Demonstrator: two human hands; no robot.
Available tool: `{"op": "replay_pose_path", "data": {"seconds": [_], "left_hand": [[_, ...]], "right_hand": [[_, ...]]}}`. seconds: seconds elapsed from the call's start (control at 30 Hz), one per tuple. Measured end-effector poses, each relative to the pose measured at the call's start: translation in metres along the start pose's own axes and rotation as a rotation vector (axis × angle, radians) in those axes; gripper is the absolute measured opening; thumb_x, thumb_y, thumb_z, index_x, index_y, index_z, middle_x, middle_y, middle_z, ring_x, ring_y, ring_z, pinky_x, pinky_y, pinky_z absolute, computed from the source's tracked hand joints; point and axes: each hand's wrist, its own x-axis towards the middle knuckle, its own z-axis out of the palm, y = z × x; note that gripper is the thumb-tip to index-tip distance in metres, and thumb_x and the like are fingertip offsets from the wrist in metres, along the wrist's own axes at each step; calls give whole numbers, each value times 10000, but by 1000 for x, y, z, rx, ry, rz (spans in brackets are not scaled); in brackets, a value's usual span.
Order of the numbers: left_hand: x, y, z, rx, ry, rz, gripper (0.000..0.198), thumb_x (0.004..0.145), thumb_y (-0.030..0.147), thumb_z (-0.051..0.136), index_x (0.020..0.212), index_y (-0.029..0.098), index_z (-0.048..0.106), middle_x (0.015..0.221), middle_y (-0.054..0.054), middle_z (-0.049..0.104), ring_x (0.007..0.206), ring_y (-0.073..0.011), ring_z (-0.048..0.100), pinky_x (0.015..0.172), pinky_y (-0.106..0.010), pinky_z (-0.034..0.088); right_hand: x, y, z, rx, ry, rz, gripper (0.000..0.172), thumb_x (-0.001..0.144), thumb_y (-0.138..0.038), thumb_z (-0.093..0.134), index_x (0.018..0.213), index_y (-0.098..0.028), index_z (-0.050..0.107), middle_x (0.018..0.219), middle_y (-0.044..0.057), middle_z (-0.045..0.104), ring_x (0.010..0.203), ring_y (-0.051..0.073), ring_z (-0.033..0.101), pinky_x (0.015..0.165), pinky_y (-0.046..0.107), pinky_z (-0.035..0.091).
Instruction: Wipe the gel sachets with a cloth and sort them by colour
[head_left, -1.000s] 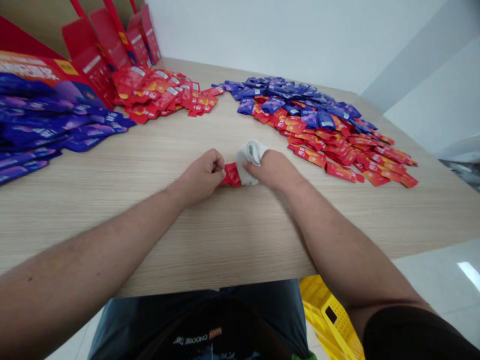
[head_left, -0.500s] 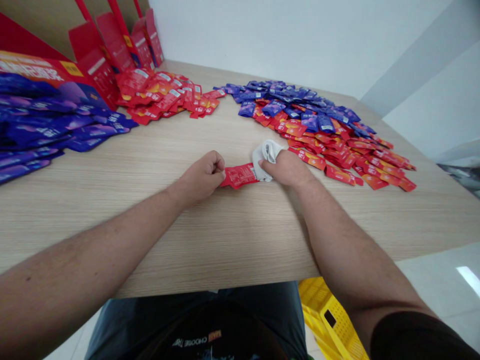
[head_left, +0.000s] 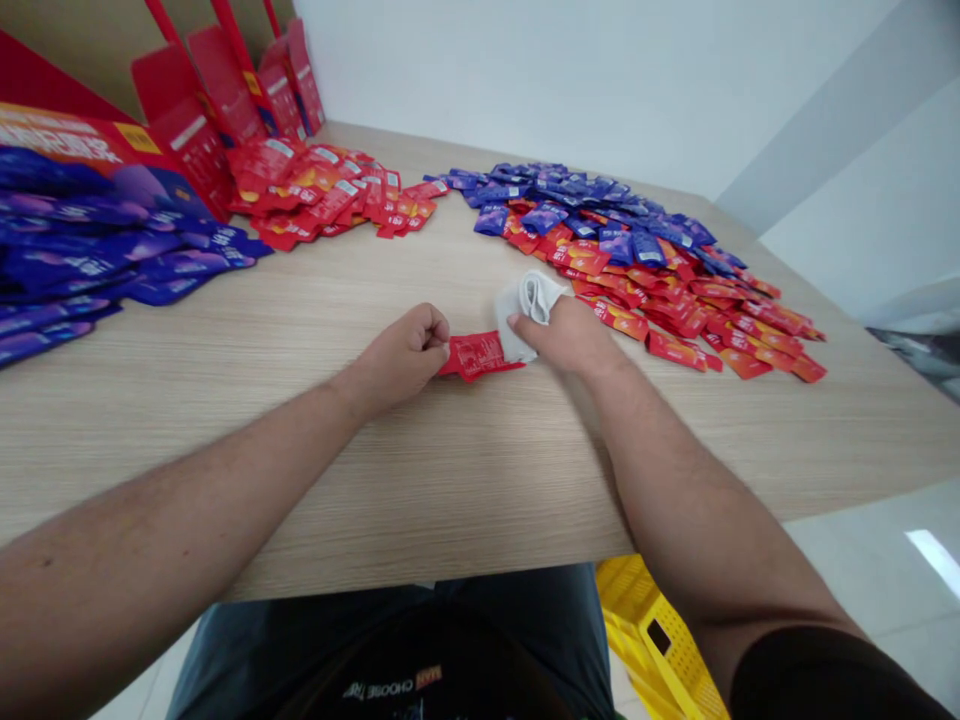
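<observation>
My left hand is closed, pinching the left end of a small red printed sachet. Just above the middle of the table, the sachet lies stretched to the right with its printed side up. In my right hand is a bunched white cloth, with the thumb on its near side. The cloth covers the sachet's upper right part; its lower right corner sticks out below. Right of that hand spreads a pile of red-orange sachets, topped at the back by purple sachets.
More red sachets lie at the back left beside red cartons. Large purple pouches are stacked at far left. A white wall borders the wooden table behind. Below the front edge stands a yellow crate.
My right hand has moved the cloth slightly left and up over the sachet, baring its lower right corner. My left hand keeps its pinch in place.
</observation>
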Motion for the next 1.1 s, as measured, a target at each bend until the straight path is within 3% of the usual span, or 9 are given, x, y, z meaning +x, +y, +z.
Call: {"op": "replay_pose_path", "data": {"seconds": [0.13,0.33,0.5,0.7,0.87,0.97,1.1], "left_hand": [[0,0,1,-30,-20,5,201,697,87,579,833,217,510,611,45,462,541,-126,404,509,-257,305],[3,-12,-1,-221,77,-27,187,697,106,593,813,222,504,613,39,500,521,-126,482,473,-234,337],[7,-3,-18,-533,132,-105,221,699,130,599,830,221,447,663,49,551,586,-129,592,548,-258,512],[35,11,-72,-557,413,-22,262,667,99,629,828,208,453,695,74,479,587,-73,536,603,-259,574],[88,6,-133,-471,642,61,272,657,59,583,815,215,426,715,57,479,599,-82,516,549,-242,504],[121,1,-168,-359,759,91,227,752,90,574,815,210,392,716,58,450,664,-65,503,600,-220,441],[141,-12,-199,-100,775,-102,245,910,159,486,774,211,290,677,60,416,693,-68,491,667,-261,381]], "right_hand": [[-3,-14,6,21,-131,-155,476,888,-568,539,1068,-164,713,999,135,749,924,260,700,773,314,504],[22,35,7,28,44,219,529,896,-523,530,1178,-101,678,1139,216,715,1068,313,682,809,341,506],[28,40,16,77,27,222,541,904,-554,503,1136,-106,699,1075,225,730,1038,325,693,769,342,499],[35,38,25,63,15,226,601,906,-597,454,1155,-111,702,1064,228,733,1027,327,697,768,354,495],[41,39,29,16,-15,232,649,903,-640,410,1134,-116,714,1049,233,732,992,332,706,750,367,497],[41,38,29,1,-25,232,665,904,-645,395,1100,-103,724,1042,247,728,984,347,706,739,378,497],[41,36,27,-3,-47,253,679,908,-651,389,1079,-90,731,1023,253,729,978,348,707,737,379,501]]}}
